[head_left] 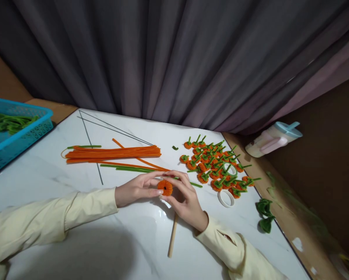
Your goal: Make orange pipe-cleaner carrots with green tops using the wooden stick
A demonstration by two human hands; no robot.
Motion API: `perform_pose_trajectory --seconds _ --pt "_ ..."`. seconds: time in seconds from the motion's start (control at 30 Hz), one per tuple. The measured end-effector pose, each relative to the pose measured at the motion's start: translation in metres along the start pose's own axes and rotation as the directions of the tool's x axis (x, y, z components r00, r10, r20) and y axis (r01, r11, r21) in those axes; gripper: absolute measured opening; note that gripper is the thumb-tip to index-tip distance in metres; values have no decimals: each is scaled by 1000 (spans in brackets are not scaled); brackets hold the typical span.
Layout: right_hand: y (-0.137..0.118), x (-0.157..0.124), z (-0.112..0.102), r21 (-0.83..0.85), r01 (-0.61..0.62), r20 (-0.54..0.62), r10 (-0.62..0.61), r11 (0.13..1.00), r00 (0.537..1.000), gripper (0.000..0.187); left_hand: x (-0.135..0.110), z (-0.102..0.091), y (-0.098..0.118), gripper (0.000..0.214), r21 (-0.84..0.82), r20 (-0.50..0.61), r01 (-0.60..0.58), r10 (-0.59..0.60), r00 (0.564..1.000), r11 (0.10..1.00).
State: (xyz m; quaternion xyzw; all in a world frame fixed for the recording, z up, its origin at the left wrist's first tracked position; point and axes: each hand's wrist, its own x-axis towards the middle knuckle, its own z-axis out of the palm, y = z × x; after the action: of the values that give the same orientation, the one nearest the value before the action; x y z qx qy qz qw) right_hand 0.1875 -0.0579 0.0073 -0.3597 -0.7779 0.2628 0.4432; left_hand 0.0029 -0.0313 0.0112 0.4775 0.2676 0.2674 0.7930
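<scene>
Between my two hands is a small round pumpkin of orange pipe cleaner, with a dark hole in its middle facing me. My left hand pinches it from the left, thumb at its lower edge. Around its right side curl the fingers of my right hand, thumb just below it. A wooden stick lies on the table under my right hand. Behind my hands rests a bundle of orange pipe cleaners, with green pipe cleaners alongside.
Many finished pumpkins with green stems are heaped at the right, near white tape rolls. Thin dark wires lie at the back. A blue basket holds green pieces. Green bundles and a lidded cup stand right.
</scene>
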Motion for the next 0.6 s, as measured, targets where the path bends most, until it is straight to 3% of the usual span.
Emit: perform_pose_trajectory --seconds 0.13,0.27,0.33,0.5,0.6 --pt "-1 0 1 -24 -9 -51 8 1000 999 29 1 -3 -4 50 -26 -6 -28 28 1000 999" --pt "-1 -1 2 -40 5 -75 -8 999 997 24 4 -3 -6 46 75 -71 -15 21 997 997" --pt "-1 -1 2 -52 13 -57 -16 999 998 26 4 -2 -6 49 108 -71 -22 30 997 994" --pt "-1 -2 1 -66 39 38 -36 997 999 53 4 -1 -6 56 115 -79 -14 23 997 993" --pt "-2 -2 1 -41 47 87 -43 998 995 45 4 -1 -6 55 124 -123 9 7 992 992"
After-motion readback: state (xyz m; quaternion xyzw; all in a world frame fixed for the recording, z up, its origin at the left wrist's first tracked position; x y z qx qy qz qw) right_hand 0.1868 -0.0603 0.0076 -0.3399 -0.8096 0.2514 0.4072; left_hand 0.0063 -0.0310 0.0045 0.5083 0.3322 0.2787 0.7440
